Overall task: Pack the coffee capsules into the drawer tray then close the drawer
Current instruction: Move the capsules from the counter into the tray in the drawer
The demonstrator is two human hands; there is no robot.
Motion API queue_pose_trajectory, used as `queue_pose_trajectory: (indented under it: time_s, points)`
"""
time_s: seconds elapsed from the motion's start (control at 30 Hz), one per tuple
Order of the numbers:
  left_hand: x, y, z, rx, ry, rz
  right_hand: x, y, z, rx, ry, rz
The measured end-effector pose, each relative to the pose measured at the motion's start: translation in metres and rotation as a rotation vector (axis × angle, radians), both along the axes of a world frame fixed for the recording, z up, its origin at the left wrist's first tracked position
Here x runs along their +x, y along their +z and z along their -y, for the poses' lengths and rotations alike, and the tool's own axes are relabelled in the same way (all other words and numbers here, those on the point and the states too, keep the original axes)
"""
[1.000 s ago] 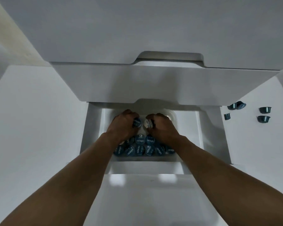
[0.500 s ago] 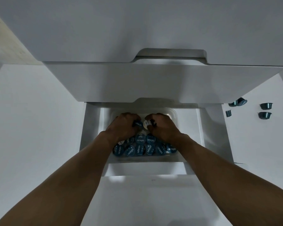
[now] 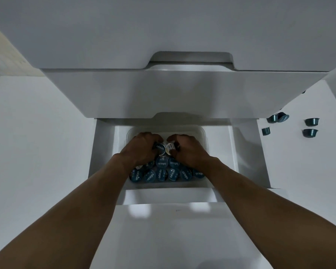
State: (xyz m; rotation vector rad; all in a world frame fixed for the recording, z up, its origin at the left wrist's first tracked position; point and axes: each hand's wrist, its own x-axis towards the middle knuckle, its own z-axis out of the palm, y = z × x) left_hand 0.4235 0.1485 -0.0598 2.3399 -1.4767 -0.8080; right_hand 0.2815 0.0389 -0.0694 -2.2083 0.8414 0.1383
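We have both hands down inside the open drawer (image 3: 244,156), over the clear tray (image 3: 203,131). Our left hand (image 3: 142,148) has its fingers curled round a blue-lidded capsule (image 3: 160,148). Our right hand (image 3: 186,150) pinches a pale-lidded capsule (image 3: 169,148). The two capsules sit just beside each other in the gap between the hands, lids tilted towards us. The packed capsules (image 3: 161,173) lie in close rows under and just behind our wrists, lids up.

As we judge it, the step in hand is to seat these two in the free part of the tray beyond our fingertips. To do it well, we should turn each capsule so its lid faces up like the rows by our wrists. Then we lower it base first against the nearest packed row and let go only once it stands by itself. We should keep our wrists lifted off the rows below them, since a nudge there could tip several capsules over. The upper drawer front (image 3: 182,94) overhangs just past our fingertips, so we should keep our knuckles low as we draw back.

Several loose capsules (image 3: 310,121) wait on the table (image 3: 308,171), well off to the right of our right hand. They look like the next ones to fetch, so closing the drawer is not yet due.
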Motion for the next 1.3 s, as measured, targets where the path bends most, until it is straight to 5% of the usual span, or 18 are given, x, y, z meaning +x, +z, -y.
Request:
queue_pose_trajectory:
  time_s: [0.53, 0.9, 1.3]
  points:
    - [-0.068, 0.066, -0.039, -0.122, 0.258, 0.347, -0.053, 0.065, -0.005, -0.27, 0.002, 0.033]
    - [-0.169, 0.115, -0.038, -0.226, 0.113, 0.45, -0.184, 0.132, -0.018, -0.426, -0.193, 0.046]
    - [-0.304, 0.122, 0.022, -0.308, -0.094, 0.416, -0.337, 0.128, 0.01, -0.397, -0.378, -0.048]
